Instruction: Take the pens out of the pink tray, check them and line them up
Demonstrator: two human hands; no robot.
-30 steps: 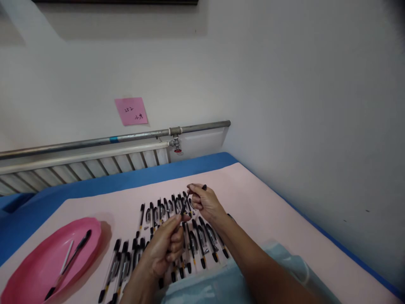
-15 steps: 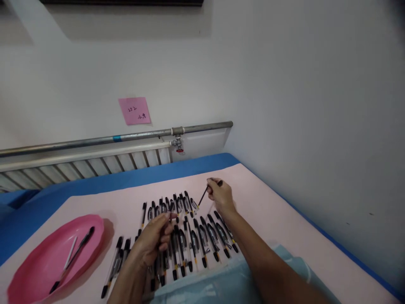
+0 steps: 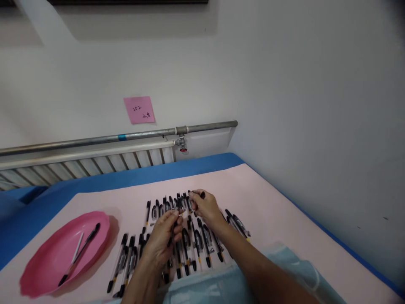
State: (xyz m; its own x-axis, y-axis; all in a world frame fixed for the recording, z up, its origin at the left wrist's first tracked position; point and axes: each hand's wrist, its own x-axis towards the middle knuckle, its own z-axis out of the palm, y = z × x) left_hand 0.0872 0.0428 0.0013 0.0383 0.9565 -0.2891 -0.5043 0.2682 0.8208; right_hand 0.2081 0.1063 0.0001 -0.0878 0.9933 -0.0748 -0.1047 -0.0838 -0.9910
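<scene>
Over the rows of black-capped clear pens (image 3: 207, 247), my two hands are close together. My right hand (image 3: 205, 207) is closed in a pinch on a thin dark pen refill, now mostly hidden by the fingers. A black end (image 3: 203, 195) sticks out past its knuckles. Just left of it and slightly nearer me, my left hand (image 3: 167, 232) has its thumb and fingers pressed together. Something dark shows between those fingers, too unclear to name. The pens lie side by side in a far row and a near row, with small clear and silvery parts among them.
A pink scalloped plate (image 3: 34, 274) at the left holds a black pen (image 3: 80, 251) and a white stick (image 3: 78, 247). Pink sheeting (image 3: 268, 211) covers the blue table (image 3: 202, 160). A radiator (image 3: 104, 164), a pipe (image 3: 209, 126) and a wall stand behind.
My right hand has moved left and down, bringing the refill close to my left hand. The refill, seen pointing down-left before, is mostly hidden now. The view has shifted slightly.
</scene>
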